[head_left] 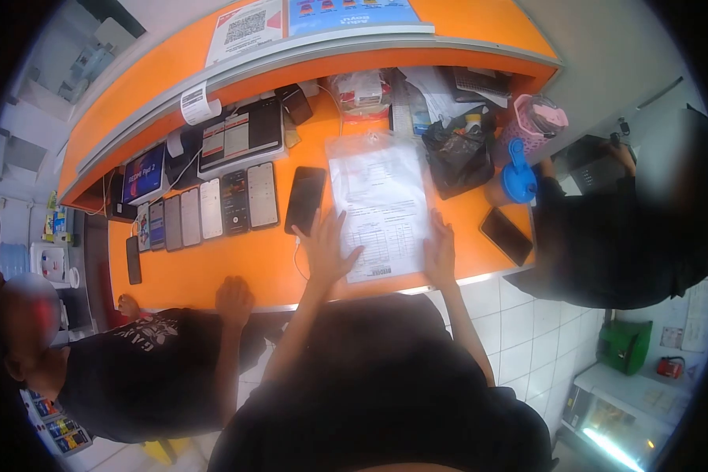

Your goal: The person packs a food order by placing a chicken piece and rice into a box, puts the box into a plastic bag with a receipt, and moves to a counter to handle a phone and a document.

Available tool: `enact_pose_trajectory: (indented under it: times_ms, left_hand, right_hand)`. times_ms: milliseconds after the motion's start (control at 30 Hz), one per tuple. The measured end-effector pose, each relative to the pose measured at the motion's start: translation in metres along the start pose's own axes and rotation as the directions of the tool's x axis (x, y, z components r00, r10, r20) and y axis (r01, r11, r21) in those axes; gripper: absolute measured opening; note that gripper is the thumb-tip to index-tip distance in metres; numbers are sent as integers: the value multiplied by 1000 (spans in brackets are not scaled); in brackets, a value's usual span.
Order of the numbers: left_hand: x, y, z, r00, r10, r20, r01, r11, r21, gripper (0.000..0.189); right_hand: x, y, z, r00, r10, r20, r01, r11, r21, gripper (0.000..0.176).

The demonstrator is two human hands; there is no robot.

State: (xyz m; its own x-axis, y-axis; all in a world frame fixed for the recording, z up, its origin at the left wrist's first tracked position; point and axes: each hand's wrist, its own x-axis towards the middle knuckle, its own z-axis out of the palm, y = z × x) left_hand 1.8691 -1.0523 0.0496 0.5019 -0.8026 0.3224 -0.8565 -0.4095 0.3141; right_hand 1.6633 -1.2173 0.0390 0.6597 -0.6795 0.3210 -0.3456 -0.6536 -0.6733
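Printed forms in a clear plastic sleeve (381, 208) lie flat on the orange counter (189, 275) in front of me. My left hand (326, 250) has its fingers spread, with the thumb over the sleeve's left edge and the fingertips beside the lower end of a black phone (305, 200). Along the sleeve's right edge rests my right hand (440, 250), fingers stretched out. Neither hand grips anything that I can see. A white cable (297, 256) runs down from the black phone.
Several phones (212, 208) stand in a row at left. A blue-lidded bottle (514, 179), a black plastic bag (458, 153) and another phone (507, 236) are at right. One person (149, 370) sits on my left, another (621, 236) on my right. A raised shelf (315, 47) overhangs the back.
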Motion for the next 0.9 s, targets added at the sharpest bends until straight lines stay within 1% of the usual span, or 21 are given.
enact_pose_trajectory:
  times_ms: [33,67,100,133,167,200,267,300,367,400,433,467,533,600,633,667,733,800,833,867,900]
  left_hand:
    - [-7,-3,-2,1000,2,4,-2,1000,-5,82]
    - [-19,-10,-1,998,55,-15,-57,992,-111,66]
    - [-27,-12,-3,994,105,-41,-112,971,-213,51]
    - [-37,-12,-5,994,103,-43,-110,971,-214,51]
    - [-45,-9,-10,995,98,-31,-102,965,-241,47]
    - [-53,-7,-13,996,92,-20,-94,959,-266,42]
    - [-65,-8,-20,998,62,-13,-63,965,-254,40]
    - [-70,-7,-23,999,32,-5,-32,969,-245,38]
    - [-82,-18,-23,999,20,-27,-25,974,-226,36]
    - [-79,-16,-28,999,9,-46,-19,978,-207,33]
    - [-80,-12,-36,996,37,-77,-50,985,-164,21]
    - [-81,-13,-34,995,36,-93,-51,985,-163,21]
    - [-86,-15,-31,997,-52,-61,41,985,-170,16]
    - [-85,-13,-28,996,-43,-75,31,988,-153,14]
    - [-86,-11,-25,994,-69,-83,57,989,-137,13]
    - [-90,-8,-21,991,-99,-89,88,989,-121,13]
    - [-95,-7,-9,985,-132,-112,116,984,-136,12]
    - [-93,4,-10,977,-165,-138,144,978,-149,11]
    - [-87,10,-9,955,-294,-47,272,925,-267,12]
    - [-81,12,-10,914,-400,58,392,843,-368,13]
    - [-75,11,-10,901,-422,99,425,814,-397,20]
  right_hand:
    - [-1,2,0,996,65,-56,-51,974,222,41]
    - [-2,2,-1,985,140,-97,-84,896,435,41]
    - [-5,4,-6,986,140,-96,-85,897,433,41]
    - [-8,7,-14,999,43,3,-42,974,224,43]
    - [-11,7,-20,992,-33,120,32,999,11,44]
    - [-14,5,-23,992,-37,121,36,999,12,44]
    - [-22,-1,-26,974,-41,225,61,995,-83,46]
    - [-25,-3,-27,974,-46,223,66,994,-84,46]
    - [-33,-5,-31,970,-28,240,49,995,-83,53]
    - [-37,-5,-33,970,-37,239,59,994,-87,53]
    - [-41,-3,-33,969,-48,241,69,994,-79,54]
    - [-43,-3,-35,968,-61,242,80,994,-70,55]
    - [-48,-4,-37,963,-58,263,84,992,-89,58]
    - [-53,-2,-40,970,-34,242,49,997,-55,49]
    - [-59,6,-36,979,-39,201,42,999,-11,58]
    - [-58,6,-37,979,-47,200,50,999,-8,58]
    - [-63,2,-38,997,-57,60,50,992,113,53]
    - [-75,3,-40,997,-31,67,20,987,162,51]
    - [-75,5,-40,998,-5,58,-7,979,203,48]
    - [-77,6,-41,999,-14,47,4,977,212,48]
    - [-82,7,-44,999,-29,23,24,980,198,45]
